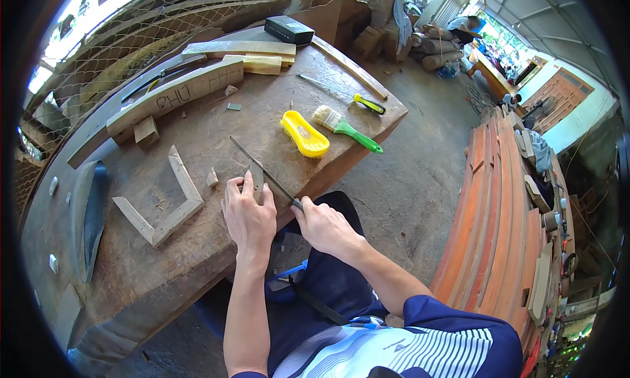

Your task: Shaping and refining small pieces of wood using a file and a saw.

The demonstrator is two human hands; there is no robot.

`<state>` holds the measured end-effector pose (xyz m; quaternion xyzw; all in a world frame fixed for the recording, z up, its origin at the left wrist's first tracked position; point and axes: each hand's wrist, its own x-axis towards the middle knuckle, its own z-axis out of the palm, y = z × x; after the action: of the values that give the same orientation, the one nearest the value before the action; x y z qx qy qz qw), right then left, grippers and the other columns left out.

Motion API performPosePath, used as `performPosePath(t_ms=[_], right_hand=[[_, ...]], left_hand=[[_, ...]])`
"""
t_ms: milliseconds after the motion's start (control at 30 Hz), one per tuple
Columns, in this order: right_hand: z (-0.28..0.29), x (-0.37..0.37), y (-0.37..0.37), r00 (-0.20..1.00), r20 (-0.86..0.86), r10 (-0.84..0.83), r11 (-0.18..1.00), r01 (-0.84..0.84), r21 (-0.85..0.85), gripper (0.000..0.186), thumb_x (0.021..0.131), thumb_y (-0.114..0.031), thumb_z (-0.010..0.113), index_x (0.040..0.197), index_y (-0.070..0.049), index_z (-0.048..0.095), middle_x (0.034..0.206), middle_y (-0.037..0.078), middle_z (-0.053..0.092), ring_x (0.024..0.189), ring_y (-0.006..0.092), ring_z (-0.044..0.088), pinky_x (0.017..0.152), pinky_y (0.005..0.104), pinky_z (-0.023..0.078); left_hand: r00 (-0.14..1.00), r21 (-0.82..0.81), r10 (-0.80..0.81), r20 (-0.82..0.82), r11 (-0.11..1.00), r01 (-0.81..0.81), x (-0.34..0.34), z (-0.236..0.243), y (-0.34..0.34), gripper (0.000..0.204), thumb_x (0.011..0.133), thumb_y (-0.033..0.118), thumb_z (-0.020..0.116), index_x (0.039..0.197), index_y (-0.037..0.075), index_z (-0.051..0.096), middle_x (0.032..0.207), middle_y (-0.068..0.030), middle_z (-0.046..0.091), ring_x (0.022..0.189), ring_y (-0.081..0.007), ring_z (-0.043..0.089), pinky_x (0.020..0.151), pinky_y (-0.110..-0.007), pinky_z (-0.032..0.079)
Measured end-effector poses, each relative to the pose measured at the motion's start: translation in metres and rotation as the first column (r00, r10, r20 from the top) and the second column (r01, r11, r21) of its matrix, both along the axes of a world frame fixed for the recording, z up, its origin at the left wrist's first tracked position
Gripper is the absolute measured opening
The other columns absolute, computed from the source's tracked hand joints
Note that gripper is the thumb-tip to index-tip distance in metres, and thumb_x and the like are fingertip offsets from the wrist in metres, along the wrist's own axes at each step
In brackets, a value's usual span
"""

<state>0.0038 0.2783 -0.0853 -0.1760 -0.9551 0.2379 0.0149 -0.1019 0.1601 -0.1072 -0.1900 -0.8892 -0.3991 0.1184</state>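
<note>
At the near edge of the worktable [118, 299], my left hand [249, 214] is closed on a small wooden piece [256, 175]. My right hand [318, 224] grips the dark handle of a long thin metal file [246, 153], whose blade lies diagonally against that piece. Just left of them are a three-sided frame of wood strips [195, 207] and a small wood offcut [212, 178]. Beyond my hands sit a yellow brush [305, 135], a green-handled paintbrush [354, 132] and a green-and-black handled blade tool [369, 104].
Wood boards [174, 96] and a black box [289, 29] sit at the table's back. A curved dark piece [88, 217] lies at left. Reddish planks [485, 220] are stacked along the right, beyond a concrete floor [420, 168]. Another person [464, 27] bends in the background.
</note>
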Motion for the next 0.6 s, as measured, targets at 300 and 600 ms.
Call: performPosePath(t_ms=[300, 600], right_hand=[[-0.008, 0.004, -0.001, 1.0, 0.011, -0.027, 0.998, 0.028, -0.063, 0.031, 0.108, -0.026, 0.051, 0.104, 0.005, 0.054, 0.075, 0.03, 0.067, 0.073, 0.0496, 0.069, 0.065, 0.0582, 0.056], [-0.001, -0.011, -0.012, 0.997, 0.066, -0.035, 0.997, 0.039, -0.065, 0.033, 0.108, -0.028, 0.05, 0.103, 0.004, 0.055, 0.079, 0.034, 0.068, 0.077, 0.0511, 0.069, 0.068, 0.0591, 0.057]], left_hand=[[0.998, -0.015, -0.061, -0.021, 0.998, 0.061, -0.003, -0.001, 0.001, 0.043, 0.093, 0.02, 0.071, 0.129, -0.004, 0.07, 0.115, -0.0164, 0.063, 0.108, -0.0334, 0.063, 0.097, -0.045, 0.049], [1.0, 0.0, -0.023, -0.018, 1.0, 0.023, -0.009, -0.001, -0.004, 0.042, 0.094, 0.02, 0.071, 0.128, -0.004, 0.069, 0.117, -0.0183, 0.063, 0.106, -0.0371, 0.065, 0.094, -0.046, 0.051]])
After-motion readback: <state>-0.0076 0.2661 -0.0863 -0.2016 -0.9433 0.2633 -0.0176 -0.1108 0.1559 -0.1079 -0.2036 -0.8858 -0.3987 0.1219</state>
